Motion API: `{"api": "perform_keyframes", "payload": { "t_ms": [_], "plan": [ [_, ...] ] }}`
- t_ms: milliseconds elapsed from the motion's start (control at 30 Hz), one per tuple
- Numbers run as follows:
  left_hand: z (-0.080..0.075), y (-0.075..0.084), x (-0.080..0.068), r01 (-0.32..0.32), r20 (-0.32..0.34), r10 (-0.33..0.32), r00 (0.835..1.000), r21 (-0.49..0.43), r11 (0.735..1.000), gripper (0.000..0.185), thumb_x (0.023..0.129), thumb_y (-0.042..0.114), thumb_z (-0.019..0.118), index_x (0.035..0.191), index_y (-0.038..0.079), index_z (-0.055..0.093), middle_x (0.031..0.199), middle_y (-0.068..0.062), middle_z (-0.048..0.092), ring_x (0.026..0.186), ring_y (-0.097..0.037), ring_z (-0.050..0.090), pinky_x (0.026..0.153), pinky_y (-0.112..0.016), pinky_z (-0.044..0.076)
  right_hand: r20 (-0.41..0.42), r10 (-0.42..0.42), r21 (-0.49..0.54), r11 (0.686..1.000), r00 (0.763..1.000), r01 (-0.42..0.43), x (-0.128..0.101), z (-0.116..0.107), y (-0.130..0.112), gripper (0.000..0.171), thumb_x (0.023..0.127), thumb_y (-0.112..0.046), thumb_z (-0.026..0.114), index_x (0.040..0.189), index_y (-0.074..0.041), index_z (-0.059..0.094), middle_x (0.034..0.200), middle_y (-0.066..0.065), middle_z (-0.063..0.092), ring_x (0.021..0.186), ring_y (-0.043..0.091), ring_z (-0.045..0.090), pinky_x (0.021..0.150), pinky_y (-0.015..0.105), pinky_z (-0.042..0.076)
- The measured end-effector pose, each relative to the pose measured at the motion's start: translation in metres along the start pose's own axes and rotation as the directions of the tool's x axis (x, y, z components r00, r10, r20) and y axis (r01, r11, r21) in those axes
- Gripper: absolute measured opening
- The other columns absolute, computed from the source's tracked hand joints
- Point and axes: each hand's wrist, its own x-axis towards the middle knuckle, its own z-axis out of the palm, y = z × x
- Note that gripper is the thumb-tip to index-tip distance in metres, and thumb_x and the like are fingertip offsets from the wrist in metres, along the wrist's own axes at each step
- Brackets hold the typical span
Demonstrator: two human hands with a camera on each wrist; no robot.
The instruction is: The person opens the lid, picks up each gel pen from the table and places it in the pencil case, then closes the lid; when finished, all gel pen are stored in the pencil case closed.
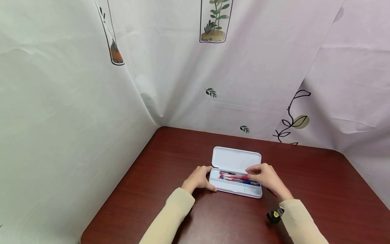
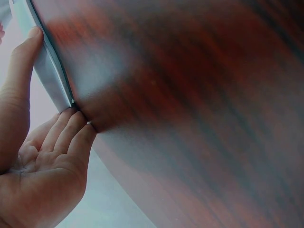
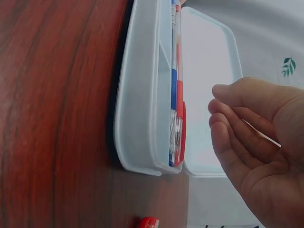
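white pencil case [image 1: 236,176], open, pens [image 1: 234,177] inside

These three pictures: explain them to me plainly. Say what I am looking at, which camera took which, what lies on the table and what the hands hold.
No machine here: a person in cream sleeves works with bare hands, wearing three cameras. The wide picture comes from the head, looking down at a dark red wooden table hung round with printed white cloth.

On the table lies a white pencil case, its lid open and folded back. Inside lie red and blue pens.

The left hand grips the case's left end; the left wrist picture shows this close up, thumb on one side, fingers at the other edge.

The right hand hovers over the pens, fingers loosely curled. The right wrist picture shows it holds nothing. A small red thing lies at that picture's bottom edge; I cannot tell what it is.
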Motion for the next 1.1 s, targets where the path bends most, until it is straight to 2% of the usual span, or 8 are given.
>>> {"api": "perform_keyframes", "payload": {
  "t_ms": [200, 500, 867, 1100],
  "plan": [
    [0.0, 0.0, 0.0, 0.006, 0.003, -0.007, 1.0, 0.001, 1.0, 0.083, 0.055, 0.034, 0.096, 0.127, 0.007, 0.063, 0.118, -0.007, 0.069, 0.105, -0.021, 0.063, 0.094, -0.036, 0.05, -0.002, 0.016, -0.004, 1.0, 1.0, -0.016, -0.005, -0.002, 0.003, 0.016, 0.082, -0.011, 0.077, 0.098, -0.005, 0.077, 0.087, 0.005, 0.073, 0.075, 0.012, 0.062, 0.067, 0.023, 0.054],
    [-0.001, 0.001, 0.0, 0.001, 0.003, -0.001, 1.0, -0.003, 1.0, 0.083, 0.056, 0.033, 0.096, 0.127, 0.007, 0.063, 0.117, -0.007, 0.069, 0.105, -0.021, 0.063, 0.094, -0.036, 0.05, 0.012, 0.051, -0.004, 0.999, 0.999, -0.051, -0.011, -0.007, 0.012, 0.017, 0.084, -0.01, 0.076, 0.1, -0.007, 0.077, 0.093, 0.007, 0.074, 0.08, 0.016, 0.062, 0.075, 0.032, 0.057],
    [-0.001, 0.003, -0.002, 0.021, 0.011, -0.021, 1.0, -0.003, 1.0, 0.085, 0.057, 0.032, 0.096, 0.13, 0.005, 0.061, 0.123, -0.01, 0.067, 0.111, -0.023, 0.062, 0.097, -0.038, 0.049, 0.018, 0.074, -0.011, 0.997, 0.997, -0.074, -0.017, -0.012, 0.018, 0.016, 0.083, -0.009, 0.076, 0.099, -0.007, 0.077, 0.092, 0.007, 0.073, 0.079, 0.017, 0.06, 0.071, 0.029, 0.057],
    [0.001, 0.002, -0.001, -0.001, 0.002, 0.001, 1.0, 0.003, 1.0, 0.082, 0.058, 0.031, 0.096, 0.127, 0.004, 0.062, 0.12, -0.01, 0.068, 0.107, -0.023, 0.063, 0.095, -0.038, 0.05, 0.006, 0.072, -0.04, 0.997, 0.997, -0.071, -0.022, -0.018, 0.022, 0.016, 0.082, -0.012, 0.077, 0.098, -0.007, 0.077, 0.091, 0.006, 0.072, 0.078, 0.017, 0.057, 0.064, 0.024, 0.051]
  ]
}}
